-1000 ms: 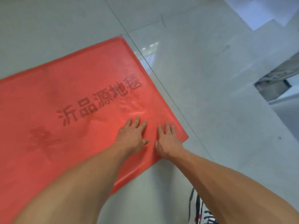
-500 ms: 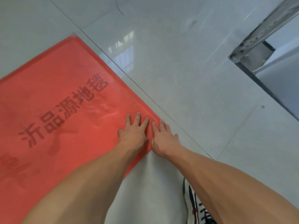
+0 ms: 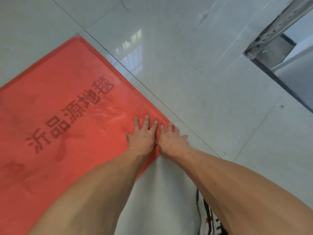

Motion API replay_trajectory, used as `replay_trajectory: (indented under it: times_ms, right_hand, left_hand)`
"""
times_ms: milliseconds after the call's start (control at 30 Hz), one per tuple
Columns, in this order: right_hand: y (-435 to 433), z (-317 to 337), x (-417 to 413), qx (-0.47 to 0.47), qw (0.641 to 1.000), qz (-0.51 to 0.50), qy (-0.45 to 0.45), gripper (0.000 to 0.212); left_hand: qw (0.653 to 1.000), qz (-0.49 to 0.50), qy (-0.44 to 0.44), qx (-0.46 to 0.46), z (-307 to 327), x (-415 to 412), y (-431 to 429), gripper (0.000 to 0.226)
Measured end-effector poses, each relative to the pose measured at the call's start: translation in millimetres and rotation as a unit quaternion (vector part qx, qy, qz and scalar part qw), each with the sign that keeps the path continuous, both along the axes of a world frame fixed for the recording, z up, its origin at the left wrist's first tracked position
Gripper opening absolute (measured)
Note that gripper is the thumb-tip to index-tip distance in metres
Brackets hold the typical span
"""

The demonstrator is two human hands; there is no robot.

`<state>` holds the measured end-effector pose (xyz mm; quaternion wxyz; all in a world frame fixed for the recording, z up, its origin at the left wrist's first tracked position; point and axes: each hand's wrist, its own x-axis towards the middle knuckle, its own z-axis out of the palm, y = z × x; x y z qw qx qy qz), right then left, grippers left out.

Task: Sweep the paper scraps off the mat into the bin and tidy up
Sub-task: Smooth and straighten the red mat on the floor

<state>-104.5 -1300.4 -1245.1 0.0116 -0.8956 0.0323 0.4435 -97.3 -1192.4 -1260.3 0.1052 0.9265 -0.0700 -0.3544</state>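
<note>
A red mat (image 3: 67, 102) with dark printed characters lies flat on the pale tiled floor, filling the left half of the view. My left hand (image 3: 144, 136) presses flat on the mat near its right corner, fingers spread. Right beside it, my right hand (image 3: 171, 141) lies flat over that corner, partly on the mat and partly on the floor. Neither hand holds anything. No paper scraps and no bin are in view.
Glossy grey floor tiles (image 3: 194, 68) stretch to the right and behind the mat. A perforated metal frame post (image 3: 274, 31) stands at the upper right over a dark edge. A black-and-white shoe (image 3: 210, 217) shows at the bottom under my right forearm.
Both hands have slid right along the mat, from just inside its right corner onto the corner itself. The view has turned right, bringing the metal frame into sight.
</note>
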Motion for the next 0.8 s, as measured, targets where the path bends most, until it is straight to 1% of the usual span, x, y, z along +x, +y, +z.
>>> replay_trajectory:
  times_ms: [133,267,367,600,800]
  right_hand:
    - [-18.7,1.2,-16.3,0.050,0.998,0.010,-0.033,0.069]
    - [-21.0,-1.6,-21.0,0.079,0.993,0.060,-0.066,0.070]
    - [-19.2,-5.1,-20.4,0.088,0.992,0.075,-0.053,0.070]
    - [-20.7,-10.0,-19.1,0.090,0.991,0.095,-0.032,0.067]
    - [-6.2,-10.8,-18.6,0.041,0.992,0.112,-0.030,0.059]
  left_hand:
    - [1.000,0.003,-0.017,-0.012,4.8,-2.0,4.6,0.080]
    - [0.999,0.010,-0.051,-0.011,5.3,-10.7,17.7,0.085]
    - [0.999,0.019,-0.048,-0.002,3.0,-14.6,30.4,0.088]
    - [1.000,0.011,-0.029,0.007,-0.3,-9.5,36.1,0.086]
    - [1.000,0.009,-0.020,0.023,-0.3,-7.2,29.7,0.083]
